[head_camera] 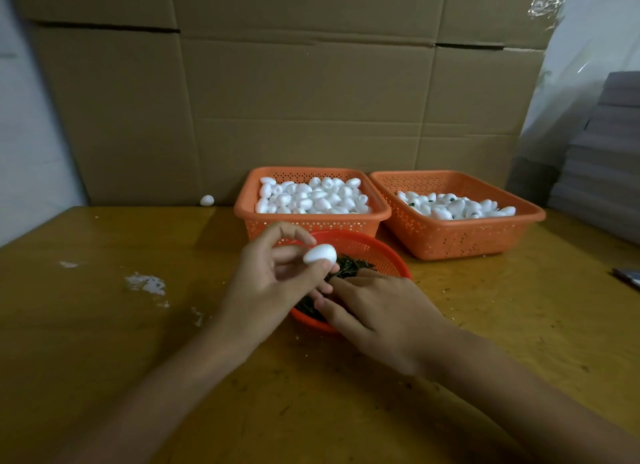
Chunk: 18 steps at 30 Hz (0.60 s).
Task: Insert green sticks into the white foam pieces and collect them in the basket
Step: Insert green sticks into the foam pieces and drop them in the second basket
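Observation:
My left hand (273, 276) pinches a white egg-shaped foam piece (320, 254) between thumb and fingers, above a round orange basket (377, 252) that holds green sticks (349, 268). My right hand (377, 311) reaches into that round basket with its fingers down among the sticks; whether it grips one is hidden. Behind stand two rectangular orange baskets: the left one (249, 200) is full of plain foam pieces, the right one (460, 238) holds foam pieces with green sticks in them.
A loose foam piece (207, 200) lies by the cardboard wall (311, 100) at the back left. White crumbs (145, 283) mark the wooden table (104, 325). A dark object (628, 276) lies at the right edge, below a grey stack (606, 159).

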### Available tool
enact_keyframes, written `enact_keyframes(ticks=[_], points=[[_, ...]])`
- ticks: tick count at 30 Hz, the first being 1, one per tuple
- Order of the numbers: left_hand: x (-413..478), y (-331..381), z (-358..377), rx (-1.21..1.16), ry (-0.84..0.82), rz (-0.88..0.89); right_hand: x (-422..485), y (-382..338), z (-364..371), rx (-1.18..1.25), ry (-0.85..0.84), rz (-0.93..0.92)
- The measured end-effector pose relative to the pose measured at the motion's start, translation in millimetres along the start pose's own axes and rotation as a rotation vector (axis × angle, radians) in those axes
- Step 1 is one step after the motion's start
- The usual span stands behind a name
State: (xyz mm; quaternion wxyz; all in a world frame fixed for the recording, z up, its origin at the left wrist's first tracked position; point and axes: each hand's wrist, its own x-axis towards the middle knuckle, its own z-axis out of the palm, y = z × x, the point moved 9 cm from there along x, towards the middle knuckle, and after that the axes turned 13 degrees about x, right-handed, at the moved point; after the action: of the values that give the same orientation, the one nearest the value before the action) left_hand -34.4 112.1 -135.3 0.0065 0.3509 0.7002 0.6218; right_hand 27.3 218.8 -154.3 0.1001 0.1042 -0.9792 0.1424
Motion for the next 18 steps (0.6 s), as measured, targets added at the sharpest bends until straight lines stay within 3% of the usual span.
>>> enact_keyframes(ticks=[18], points=[[-4,-7,-9,-0.057,0.029,0.058,-1,-2,-3,0.018,0.022,0.008]])
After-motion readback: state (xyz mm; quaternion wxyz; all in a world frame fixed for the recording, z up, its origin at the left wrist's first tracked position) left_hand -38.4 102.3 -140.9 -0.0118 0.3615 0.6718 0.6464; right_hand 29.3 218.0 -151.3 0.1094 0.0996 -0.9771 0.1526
